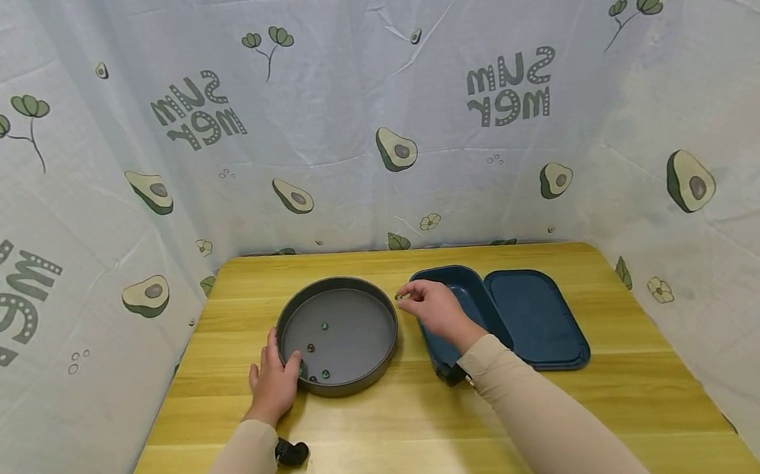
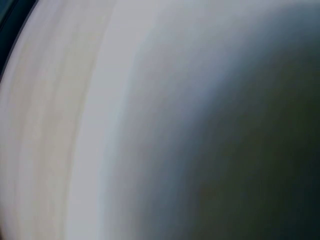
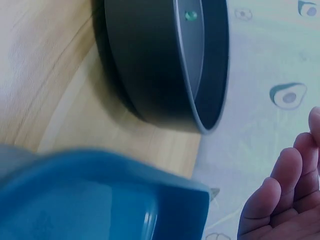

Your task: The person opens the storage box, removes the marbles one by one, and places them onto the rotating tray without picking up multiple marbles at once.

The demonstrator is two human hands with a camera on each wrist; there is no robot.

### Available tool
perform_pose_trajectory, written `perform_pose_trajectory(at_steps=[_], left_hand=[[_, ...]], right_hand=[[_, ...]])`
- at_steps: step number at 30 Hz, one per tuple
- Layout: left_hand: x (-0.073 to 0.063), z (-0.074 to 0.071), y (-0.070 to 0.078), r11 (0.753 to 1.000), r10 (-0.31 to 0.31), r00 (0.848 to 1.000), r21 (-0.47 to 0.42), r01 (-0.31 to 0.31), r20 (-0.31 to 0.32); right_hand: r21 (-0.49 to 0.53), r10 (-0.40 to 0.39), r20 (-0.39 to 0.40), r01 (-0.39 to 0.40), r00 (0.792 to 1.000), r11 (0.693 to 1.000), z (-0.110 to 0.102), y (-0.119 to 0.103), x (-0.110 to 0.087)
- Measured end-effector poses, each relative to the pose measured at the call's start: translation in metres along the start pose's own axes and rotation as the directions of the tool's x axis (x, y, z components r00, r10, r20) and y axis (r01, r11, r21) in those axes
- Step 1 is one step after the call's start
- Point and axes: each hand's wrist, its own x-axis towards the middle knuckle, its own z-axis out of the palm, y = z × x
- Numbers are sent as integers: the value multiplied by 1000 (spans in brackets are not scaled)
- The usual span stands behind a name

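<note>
A round dark grey pan (image 1: 361, 330) sits left of centre on the table, with several small green and brown marbles in it, among them a green marble (image 1: 324, 325). My left hand (image 1: 275, 380) holds the pan's left side, thumb over the rim and fingers along the outer wall. Between the thumb and fingertips of my right hand (image 1: 437, 312) is a small marble (image 1: 398, 297), held above the left edge of a blue rectangular box (image 1: 474, 289). Only part of the right hand (image 3: 285, 200) shows in the right wrist view, without the marble. The left wrist view is too blurred to read.
A flat blue lid (image 1: 542, 320) lies on the wooden table (image 1: 387, 450), right of the box. Behind the table hangs a white curtain (image 1: 341, 118) printed with avocados and flowers. A narrow strip of table separates pan and box.
</note>
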Motion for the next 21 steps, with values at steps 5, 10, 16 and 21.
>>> perform_pose_trajectory(at_steps=[5, 10, 16, 21], left_hand=[[1, 2, -1, 1000, 17, 1000, -15, -18, -23], [2, 4, -3, 999, 30, 999, -13, -30, -22], [-1, 4, -2, 998, 57, 997, -25, -58, -57], [0, 4, -4, 999, 45, 998, -20, -46, -45]], right_hand=[[18, -8, 21, 8, 1000, 1000, 10, -6, 1], [31, -4, 32, 3, 999, 1000, 20, -11, 1], [30, -20, 53, 19, 998, 999, 34, -12, 4], [27, -13, 75, 11, 997, 1000, 44, -10, 6]])
